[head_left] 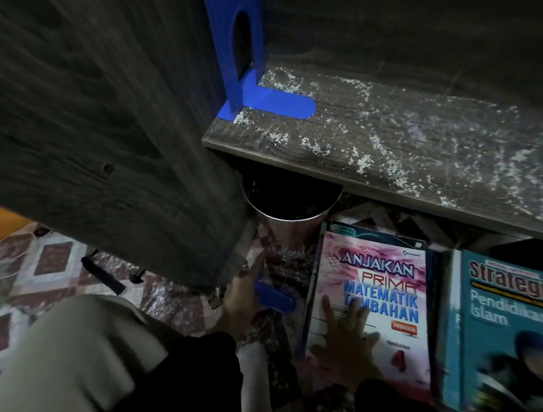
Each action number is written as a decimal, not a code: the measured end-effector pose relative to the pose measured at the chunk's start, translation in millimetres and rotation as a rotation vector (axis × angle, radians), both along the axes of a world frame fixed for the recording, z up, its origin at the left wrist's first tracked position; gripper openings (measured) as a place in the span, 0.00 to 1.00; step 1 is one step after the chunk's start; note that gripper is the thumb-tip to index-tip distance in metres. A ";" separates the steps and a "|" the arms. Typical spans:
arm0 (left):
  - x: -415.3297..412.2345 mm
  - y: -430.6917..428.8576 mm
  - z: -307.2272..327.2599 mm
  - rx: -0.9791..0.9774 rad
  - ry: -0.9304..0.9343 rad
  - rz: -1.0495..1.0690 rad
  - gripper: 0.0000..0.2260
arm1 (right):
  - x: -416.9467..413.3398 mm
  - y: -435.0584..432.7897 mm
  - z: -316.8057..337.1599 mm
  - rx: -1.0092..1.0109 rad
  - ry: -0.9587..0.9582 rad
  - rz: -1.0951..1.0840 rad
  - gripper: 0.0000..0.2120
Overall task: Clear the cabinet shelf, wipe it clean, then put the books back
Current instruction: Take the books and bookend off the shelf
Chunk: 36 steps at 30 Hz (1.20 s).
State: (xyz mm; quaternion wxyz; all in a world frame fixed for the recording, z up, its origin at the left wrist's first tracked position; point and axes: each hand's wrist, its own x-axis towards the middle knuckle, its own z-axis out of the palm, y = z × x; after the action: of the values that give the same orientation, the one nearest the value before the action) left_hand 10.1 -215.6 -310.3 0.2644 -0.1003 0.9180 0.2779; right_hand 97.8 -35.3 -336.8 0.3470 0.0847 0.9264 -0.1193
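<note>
The dark wooden cabinet shelf [391,142] holds no books and is speckled with white dust. A blue bookend [239,64] stands upright at its left end. Below on the floor lies a pink maths book [382,273] on top of a stack, and my right hand [348,330] rests flat on its cover with fingers spread. A teal book [504,325] lies to the right of it. My left hand [241,298] grips a second blue bookend [274,296] low beside the cabinet's side panel, index finger pointing up.
A round metal bin [290,206] stands under the shelf's front edge, just behind the books. The cabinet's side panel [113,105] fills the left. Patterned floor tiles [53,258] show at lower left, with my knee [71,352] in light trousers.
</note>
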 end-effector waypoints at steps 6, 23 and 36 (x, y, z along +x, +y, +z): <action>-3.0 -3.4 -3.2 -0.108 0.073 -0.067 0.28 | -1.4 2.8 2.2 0.103 0.053 0.058 0.45; -80.3 45.9 175.1 -0.012 0.441 -0.245 0.14 | -83.7 31.0 134.4 -0.556 0.900 -0.166 0.13; -183.5 51.3 281.3 -0.308 0.999 -0.111 0.30 | -150.6 68.3 168.0 0.088 0.838 0.034 0.44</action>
State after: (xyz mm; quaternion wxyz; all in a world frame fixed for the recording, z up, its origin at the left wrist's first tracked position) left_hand -173.4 -164.3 -29.0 -0.2091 0.0554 0.9664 0.1391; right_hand -52.8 33.0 -168.8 -0.0619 0.0282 0.9929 -0.0980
